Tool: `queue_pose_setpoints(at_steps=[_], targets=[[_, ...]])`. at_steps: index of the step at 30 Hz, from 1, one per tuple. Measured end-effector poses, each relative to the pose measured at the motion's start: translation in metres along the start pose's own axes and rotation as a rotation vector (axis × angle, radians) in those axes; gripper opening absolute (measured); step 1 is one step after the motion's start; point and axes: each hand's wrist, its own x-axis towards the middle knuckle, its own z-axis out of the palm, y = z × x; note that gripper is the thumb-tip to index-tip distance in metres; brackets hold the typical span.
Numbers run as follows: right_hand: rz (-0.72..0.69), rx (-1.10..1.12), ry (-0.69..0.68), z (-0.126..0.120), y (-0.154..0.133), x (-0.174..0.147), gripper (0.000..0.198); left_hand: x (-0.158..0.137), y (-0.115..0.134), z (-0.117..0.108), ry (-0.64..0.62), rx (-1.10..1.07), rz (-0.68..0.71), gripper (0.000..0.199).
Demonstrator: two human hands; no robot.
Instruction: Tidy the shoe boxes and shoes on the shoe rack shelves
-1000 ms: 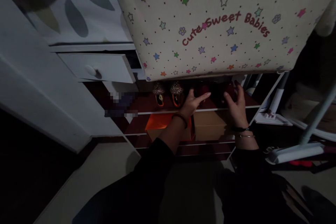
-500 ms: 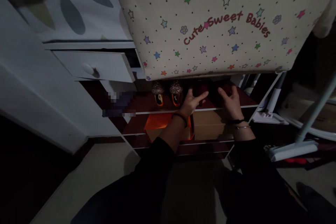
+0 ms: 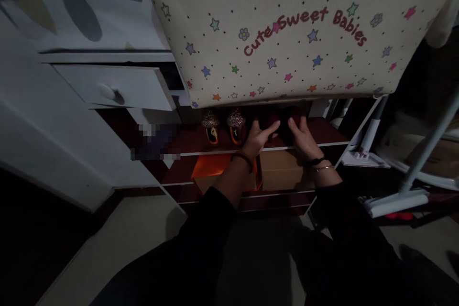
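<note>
My left hand [image 3: 258, 137] is on the upper shelf [image 3: 193, 141], its fingers round the side of a dark red shoe [image 3: 273, 118] and its thumb lying across it. To the right, my right hand [image 3: 303, 136] grips a second dark red shoe [image 3: 295, 115], thumb toward the first one. Shadow and the hanging cloth hide much of both shoes. Just left of my left hand stands a pair of glittery shoes with orange-edged insoles, the nearer one [image 3: 235, 126] close to my fingers and the other [image 3: 211, 126] beyond it.
A star-print cloth [image 3: 287, 52] hangs low over the shelf. Below are an orange box [image 3: 208, 169] and a brown cardboard box [image 3: 281, 170]. At left a white drawer [image 3: 129, 88] sticks out. A pale-handled floor tool [image 3: 401, 201] leans at right.
My right hand and its shoe have moved left, closer to my left hand and the other red shoe. The whole view has shifted slightly.
</note>
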Motion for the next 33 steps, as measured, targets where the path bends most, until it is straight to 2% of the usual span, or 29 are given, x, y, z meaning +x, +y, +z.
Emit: queue_pose_setpoints(at_steps=[3, 9, 11, 18, 26, 33], targets=[[0.022, 0.019, -0.027, -0.001, -0.001, 0.001, 0.087, 0.001, 0.000, 0.001, 0.012, -0.003, -0.011, 0.059], [-0.043, 0.001, -0.039, 0.000, 0.004, 0.003, 0.087, 0.001, -0.002, 0.003, -0.030, -0.040, 0.046, 0.040], [-0.042, -0.003, -0.028, 0.000, 0.007, 0.003, 0.086, 0.001, -0.002, 0.003, -0.009, -0.033, 0.033, 0.037], [-0.014, -0.046, 0.002, 0.000, 0.013, 0.003, 0.087, 0.003, -0.002, 0.000, 0.043, 0.023, -0.033, 0.043], [-0.063, -0.063, 0.036, 0.003, 0.007, 0.001, 0.088, 0.006, -0.006, -0.002, 0.047, 0.034, -0.020, 0.047], [-0.016, -0.084, 0.050, 0.003, 0.012, 0.002, 0.091, 0.003, -0.004, -0.003, 0.069, 0.081, -0.018, 0.044]])
